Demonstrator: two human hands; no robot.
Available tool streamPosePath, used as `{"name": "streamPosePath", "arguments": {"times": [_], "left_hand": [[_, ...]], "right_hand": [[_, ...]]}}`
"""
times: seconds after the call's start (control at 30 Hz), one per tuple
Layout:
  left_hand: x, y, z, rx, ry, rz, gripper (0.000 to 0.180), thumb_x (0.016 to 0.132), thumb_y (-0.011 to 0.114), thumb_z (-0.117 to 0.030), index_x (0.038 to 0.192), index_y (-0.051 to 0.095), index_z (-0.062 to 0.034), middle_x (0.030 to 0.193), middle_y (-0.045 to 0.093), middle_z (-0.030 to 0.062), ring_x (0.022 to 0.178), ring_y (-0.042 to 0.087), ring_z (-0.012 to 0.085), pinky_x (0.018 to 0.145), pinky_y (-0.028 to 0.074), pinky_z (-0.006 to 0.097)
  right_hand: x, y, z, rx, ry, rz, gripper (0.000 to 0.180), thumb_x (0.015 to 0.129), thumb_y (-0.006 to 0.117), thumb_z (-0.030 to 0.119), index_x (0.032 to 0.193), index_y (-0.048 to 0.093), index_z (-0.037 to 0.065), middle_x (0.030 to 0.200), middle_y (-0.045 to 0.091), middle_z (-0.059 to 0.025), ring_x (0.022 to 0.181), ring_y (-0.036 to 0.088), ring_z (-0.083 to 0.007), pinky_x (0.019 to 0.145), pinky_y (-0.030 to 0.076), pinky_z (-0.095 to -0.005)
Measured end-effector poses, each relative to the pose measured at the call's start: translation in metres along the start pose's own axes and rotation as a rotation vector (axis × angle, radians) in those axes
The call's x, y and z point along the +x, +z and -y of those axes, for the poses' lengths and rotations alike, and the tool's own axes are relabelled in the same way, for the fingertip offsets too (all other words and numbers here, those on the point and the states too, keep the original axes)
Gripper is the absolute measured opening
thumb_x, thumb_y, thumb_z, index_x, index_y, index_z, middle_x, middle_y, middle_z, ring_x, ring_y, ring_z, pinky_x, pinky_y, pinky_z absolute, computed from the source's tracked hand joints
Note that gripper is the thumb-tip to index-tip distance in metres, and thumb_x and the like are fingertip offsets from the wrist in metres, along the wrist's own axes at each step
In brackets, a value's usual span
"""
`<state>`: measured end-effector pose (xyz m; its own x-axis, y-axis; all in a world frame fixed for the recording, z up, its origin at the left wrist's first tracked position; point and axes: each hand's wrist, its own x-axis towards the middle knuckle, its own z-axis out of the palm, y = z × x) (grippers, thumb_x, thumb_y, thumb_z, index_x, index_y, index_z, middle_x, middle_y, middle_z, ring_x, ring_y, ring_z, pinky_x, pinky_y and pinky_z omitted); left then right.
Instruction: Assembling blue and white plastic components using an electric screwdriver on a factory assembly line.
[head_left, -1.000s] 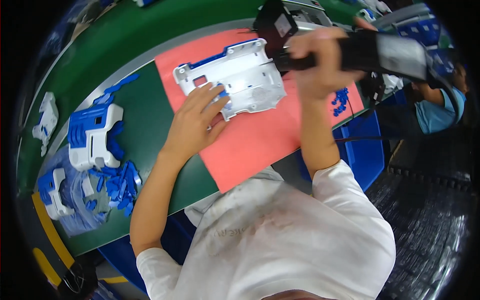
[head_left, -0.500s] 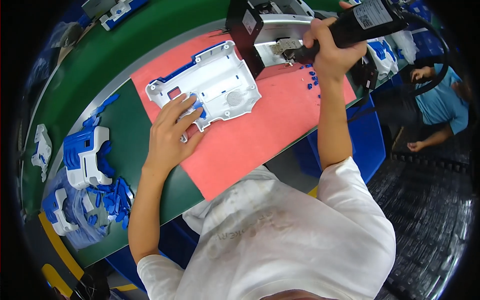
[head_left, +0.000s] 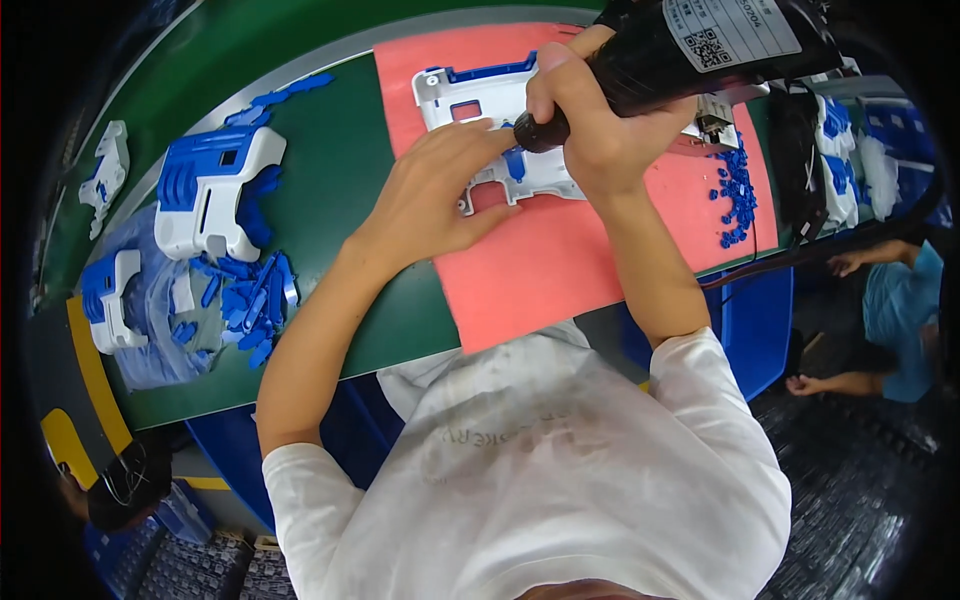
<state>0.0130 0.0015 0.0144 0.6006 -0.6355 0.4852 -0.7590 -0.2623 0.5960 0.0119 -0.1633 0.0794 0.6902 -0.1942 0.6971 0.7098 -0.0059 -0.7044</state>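
Observation:
A white plastic housing shell (head_left: 545,175) with a blue strip along its far edge lies inner side up on a pink mat (head_left: 540,270). My left hand (head_left: 435,190) rests on its left part, fingers stretched out and thumb apart. Its fingertips reach a small blue plastic part (head_left: 515,165) inside the shell. In my right hand (head_left: 615,135), fingers wrapped round it, is a black electric screwdriver (head_left: 640,75). The driver's nose points down-left over the shell, close to my left fingertips. Driver and right hand hide the shell's right side, and the bit does not show.
Small blue pieces (head_left: 738,195) lie at the mat's right edge beside a metal fixture (head_left: 715,120). Left on the green table are blue-and-white housings (head_left: 215,190) and a heap of blue strips (head_left: 255,300). The driver's cable hangs at right. Another person (head_left: 895,320) is at far right.
My right hand has brought the screwdriver left, from beside the metal fixture to over the shell near my left fingers. The whole view has shifted. My left hand stays on the shell.

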Motion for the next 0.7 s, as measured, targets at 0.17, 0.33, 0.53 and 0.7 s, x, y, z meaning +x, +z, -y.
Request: {"name": "streamPosePath", "arguments": {"times": [0.17, 0.33, 0.53, 0.7], "left_hand": [[-0.005, 0.0, 0.003, 0.024, -0.012, 0.022, 0.059, 0.067, 0.079, -0.02, 0.12, 0.057, -0.0036, 0.124, 0.059, 0.0163, 0.113, 0.057, 0.0349, 0.092, 0.049, 0.042], [-0.006, 0.002, 0.006, 0.02, -0.004, 0.002, 0.059, 0.066, 0.08, -0.02, 0.118, 0.058, -0.0031, 0.121, 0.06, 0.0169, 0.11, 0.057, 0.0355, 0.091, 0.049, 0.041], [-0.006, 0.003, 0.007, -0.033, -0.054, 0.015, 0.055, 0.067, 0.079, -0.021, 0.116, 0.059, -0.0046, 0.113, 0.063, 0.0148, 0.104, 0.06, 0.0347, 0.087, 0.05, 0.041], [-0.007, 0.003, 0.008, -0.066, -0.094, 0.029, 0.05, 0.064, 0.076, -0.016, 0.109, 0.061, -0.0013, 0.109, 0.064, 0.0173, 0.113, 0.056, 0.0352, 0.096, 0.047, 0.044]], "right_hand": [[-0.005, 0.008, -0.005, -0.013, 0.003, -0.024, 0.017, 0.079, 0.06, -0.009, 0.065, 0.054, -0.002, 0.055, 0.055, -0.0056, 0.046, 0.054, -0.0111, 0.046, 0.045, -0.0236], [-0.008, 0.009, -0.007, -0.046, -0.01, 0.008, 0.016, 0.079, 0.06, -0.01, 0.067, 0.053, -0.002, 0.056, 0.055, -0.0057, 0.046, 0.055, -0.0121, 0.047, 0.046, -0.0245], [-0.016, 0.005, -0.022, 0.013, -0.027, 0.047, 0.014, 0.077, 0.06, -0.015, 0.081, 0.052, -0.003, 0.06, 0.056, -0.0069, 0.047, 0.055, -0.0131, 0.046, 0.046, -0.0265], [-0.016, 0.015, -0.008, 0.107, -0.022, 0.107, 0.041, 0.077, 0.058, -0.017, 0.112, 0.042, -0.002, 0.066, 0.058, -0.0073, 0.049, 0.054, -0.0125, 0.048, 0.047, -0.0273]]}}
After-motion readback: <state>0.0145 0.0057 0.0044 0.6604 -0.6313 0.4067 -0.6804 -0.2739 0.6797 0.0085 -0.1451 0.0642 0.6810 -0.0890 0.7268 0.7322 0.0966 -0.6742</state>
